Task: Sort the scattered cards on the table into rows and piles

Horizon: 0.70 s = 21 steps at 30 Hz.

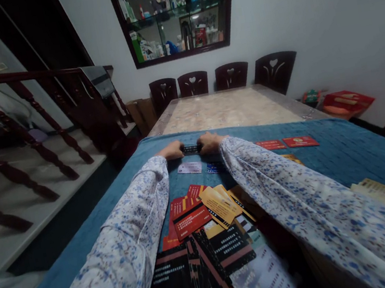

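Note:
Both my arms reach toward the far part of the blue cloth [331,170]. A dark card [192,150], possibly more than one, lies between my hands. My left hand [173,150] is closed on its left end, and my right hand [210,142] grips the right end. Just nearer to me are a whitish card [189,168] and a blue card [215,167], the latter partly hidden by my right sleeve. Closer in spreads a loose pile with red cards [192,221], yellow cards [220,204], black cards [171,283] and silvery cards [262,276].
Right of my arm lie red cards [301,141], a partly covered yellow card [293,159] and some pale papers [383,194]. Beyond the cloth, the beige tabletop [216,111] runs to several dark chairs [193,84]. A wooden railing [29,104] stands left.

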Motion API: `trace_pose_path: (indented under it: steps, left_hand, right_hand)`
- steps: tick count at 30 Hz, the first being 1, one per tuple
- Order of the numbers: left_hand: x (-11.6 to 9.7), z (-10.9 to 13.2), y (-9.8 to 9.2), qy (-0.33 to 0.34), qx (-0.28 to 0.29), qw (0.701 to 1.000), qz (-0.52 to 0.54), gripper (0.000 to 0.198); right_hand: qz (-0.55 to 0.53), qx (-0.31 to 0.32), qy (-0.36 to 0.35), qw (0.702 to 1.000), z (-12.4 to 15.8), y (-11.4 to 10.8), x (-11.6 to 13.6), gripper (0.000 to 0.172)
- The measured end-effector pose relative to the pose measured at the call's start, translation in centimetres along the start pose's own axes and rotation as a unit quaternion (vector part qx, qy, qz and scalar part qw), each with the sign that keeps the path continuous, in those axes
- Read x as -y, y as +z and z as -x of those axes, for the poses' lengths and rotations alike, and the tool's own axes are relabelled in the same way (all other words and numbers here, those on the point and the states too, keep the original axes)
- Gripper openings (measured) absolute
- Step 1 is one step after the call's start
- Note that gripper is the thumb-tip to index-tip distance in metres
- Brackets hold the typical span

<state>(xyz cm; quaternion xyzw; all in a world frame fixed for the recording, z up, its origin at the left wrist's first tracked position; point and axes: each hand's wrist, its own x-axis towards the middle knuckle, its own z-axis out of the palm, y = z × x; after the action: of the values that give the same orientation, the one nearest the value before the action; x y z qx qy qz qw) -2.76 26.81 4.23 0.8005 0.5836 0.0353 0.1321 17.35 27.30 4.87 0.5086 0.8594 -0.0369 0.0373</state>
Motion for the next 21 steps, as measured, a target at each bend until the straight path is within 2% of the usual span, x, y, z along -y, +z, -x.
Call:
trace_pose_path:
  steps: [8, 14, 21]
  left_hand:
    - [0.0, 0.5, 0.3, 0.036, -0.027, 0.999, 0.009, 0.027]
    - [0.6, 0.0, 0.7, 0.053, -0.05, 0.997, 0.002, 0.031]
    - [0.9, 0.2, 1.0, 0.032, -0.058, 0.998, -0.009, 0.037]
  right_hand:
    - [0.004, -0.002, 0.003, 1.0, 0.1, -0.2, 0.2, 0.042]
    - [-0.018, 0.011, 0.017, 1.0, 0.5, -0.5, 0.7, 0.042]
    - [-0.029, 0.017, 0.032, 0.999, 0.6, -0.6, 1.1, 0.046]
